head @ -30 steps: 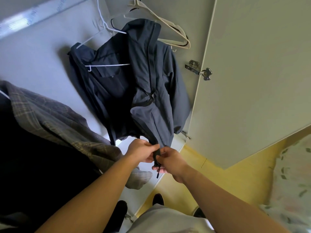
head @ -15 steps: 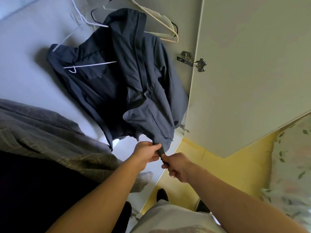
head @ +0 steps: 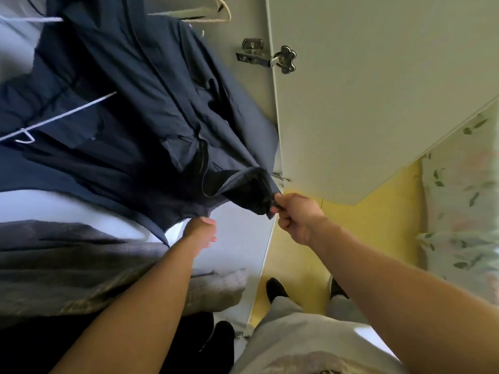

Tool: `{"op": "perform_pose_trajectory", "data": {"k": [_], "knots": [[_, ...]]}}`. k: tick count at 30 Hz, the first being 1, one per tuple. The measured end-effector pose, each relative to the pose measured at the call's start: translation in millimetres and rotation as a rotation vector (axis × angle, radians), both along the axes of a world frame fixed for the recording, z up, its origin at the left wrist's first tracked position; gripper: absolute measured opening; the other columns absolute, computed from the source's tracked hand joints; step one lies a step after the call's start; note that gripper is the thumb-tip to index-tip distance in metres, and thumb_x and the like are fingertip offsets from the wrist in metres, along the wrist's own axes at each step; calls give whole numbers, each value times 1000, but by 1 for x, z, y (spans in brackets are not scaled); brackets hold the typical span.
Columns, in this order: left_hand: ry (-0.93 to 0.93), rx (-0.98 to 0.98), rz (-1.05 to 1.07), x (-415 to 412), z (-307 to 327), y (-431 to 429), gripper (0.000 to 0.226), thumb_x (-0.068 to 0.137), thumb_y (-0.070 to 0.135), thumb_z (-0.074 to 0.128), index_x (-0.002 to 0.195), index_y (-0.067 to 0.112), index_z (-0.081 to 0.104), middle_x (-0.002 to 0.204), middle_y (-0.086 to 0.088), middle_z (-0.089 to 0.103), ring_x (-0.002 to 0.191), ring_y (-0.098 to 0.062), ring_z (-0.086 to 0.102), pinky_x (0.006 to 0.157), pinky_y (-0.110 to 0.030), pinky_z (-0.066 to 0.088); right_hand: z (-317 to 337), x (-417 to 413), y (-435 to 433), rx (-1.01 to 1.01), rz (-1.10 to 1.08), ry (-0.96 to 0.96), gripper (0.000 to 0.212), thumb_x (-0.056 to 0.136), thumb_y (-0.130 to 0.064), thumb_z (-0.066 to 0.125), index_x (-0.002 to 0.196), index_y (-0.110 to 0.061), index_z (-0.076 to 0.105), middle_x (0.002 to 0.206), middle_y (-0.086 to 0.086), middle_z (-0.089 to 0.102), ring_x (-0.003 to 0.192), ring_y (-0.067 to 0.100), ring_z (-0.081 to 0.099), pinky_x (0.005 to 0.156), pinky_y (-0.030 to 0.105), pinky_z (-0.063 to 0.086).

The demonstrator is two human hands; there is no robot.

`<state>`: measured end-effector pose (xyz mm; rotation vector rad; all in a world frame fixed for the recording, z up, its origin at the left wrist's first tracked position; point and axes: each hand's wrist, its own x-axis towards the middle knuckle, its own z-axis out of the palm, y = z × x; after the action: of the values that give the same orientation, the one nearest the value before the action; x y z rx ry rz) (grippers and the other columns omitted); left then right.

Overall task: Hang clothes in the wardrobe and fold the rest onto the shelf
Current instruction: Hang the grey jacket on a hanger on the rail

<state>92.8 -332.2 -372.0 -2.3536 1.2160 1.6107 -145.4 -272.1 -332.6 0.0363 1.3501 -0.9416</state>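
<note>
Right hand [head: 294,217]: fingers pinch the navy jacket [head: 135,103] at its hem corner.
Left hand [head: 201,232]: beneath the hem; grip unclear.
Tug: gentle, straight down.

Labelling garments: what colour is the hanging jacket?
Dark navy blue jacket, seen best in the head view.

Dark navy jacket [head: 135,103]. One white hanger [head: 62,117], one cream hanger [head: 216,18]. Grey garment [head: 81,265] with faint plaid check. Pale grey-beige wardrobe door [head: 378,90]. Yellow floor [head: 378,211]. Pale bedding [head: 464,198] with green leaf print. Light grey trousers [head: 297,333], black socks [head: 275,288].
</note>
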Motion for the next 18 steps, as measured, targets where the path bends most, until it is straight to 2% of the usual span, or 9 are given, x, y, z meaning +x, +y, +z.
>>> {"op": "perform_pose_trajectory", "data": {"k": [3, 6, 8, 9, 11, 13, 15, 16, 18], "knots": [[-66, 6, -11, 13, -16, -12, 31, 101, -4, 41, 82, 19, 49, 77, 0, 50, 70, -20, 57, 62, -27, 40, 3, 0, -14, -11, -129, -3, 8, 101, -13, 60, 106, -9, 55, 73, 10, 59, 39, 7, 39, 46, 20, 27], [-127, -37, 95, 27, -35, -17, 16, 98, 1, 52, 98, 17, 57, 82, -3, 62, 85, -29, 66, 85, -44, 56, -9, 1, -20, 19, -217, 14, 9, 100, -13, 62, 106, -10, 55, 80, 12, 61, 37, 6, 45, 45, 21, 29], [-159, -97, 235, 34, -41, -15, 12, 95, 8, 62, 103, 17, 59, 100, -11, 69, 105, -36, 68, 91, -45, 54, -21, 5, -20, 25, -219, 19, 7, 100, -13, 62, 104, -11, 56, 83, 12, 60, 38, 5, 48, 44, 20, 29], [-192, -154, 342, 37, -45, -14, 22, 93, 16, 68, 113, 15, 59, 119, -17, 67, 117, -38, 63, 94, -45, 51, -29, 7, -21, 6, -207, 14, 6, 101, -13, 61, 99, -12, 55, 81, 11, 58, 43, 6, 51, 43, 20, 28], [-256, -283, 670, 51, -44, -13, 63, 88, 32, 77, 137, 6, 49, 141, -21, 53, 126, -40, 56, 102, -46, 48, -44, 17, -26, -94, -78, 60, 17, 102, -11, 59, 87, -16, 53, 74, 5, 55, 53, 11, 53, 43, 21, 27], [-210, -401, 873, 67, -58, -26, 74, 79, 34, 85, 138, 7, 49, 135, -18, 58, 117, -36, 61, 102, -45, 51, -63, 27, -47, -209, 134, 204, 19, 101, -13, 59, 83, -17, 54, 67, 3, 58, 59, 21, 47, 46, 25, 29], [-106, -413, 948, 86, -81, -32, 53, 77, 24, 85, 120, 6, 60, 114, -15, 67, 95, -30, 66, 94, -45, 56, -84, 36, -66, -284, 289, 315, 20, 100, -16, 60, 81, -18, 55, 61, -1, 61, 63, 22, 50, 49, 28, 32], [-103, -369, 920, 95, -95, -33, 42, 79, 20, 83, 111, 5, 62, 104, -15, 69, 84, -27, 65, 90, -44, 58, -93, 38, -77, -319, 354, 373, 19, 100, -18, 60, 81, -18, 56, 63, -2, 63, 59, 19, 54, 50, 27, 35], [-153, -287, 867, 103, -116, -26, 30, 82, 15, 78, 106, 3, 64, 93, -13, 67, 74, -26, 62, 77, -39, 59, -109, 38, -87, -326, 440, 431, 13, 100, -19, 59, 89, -14, 59, 75, 4, 66, 43, 1, 52, 49, 20, 36]]}}
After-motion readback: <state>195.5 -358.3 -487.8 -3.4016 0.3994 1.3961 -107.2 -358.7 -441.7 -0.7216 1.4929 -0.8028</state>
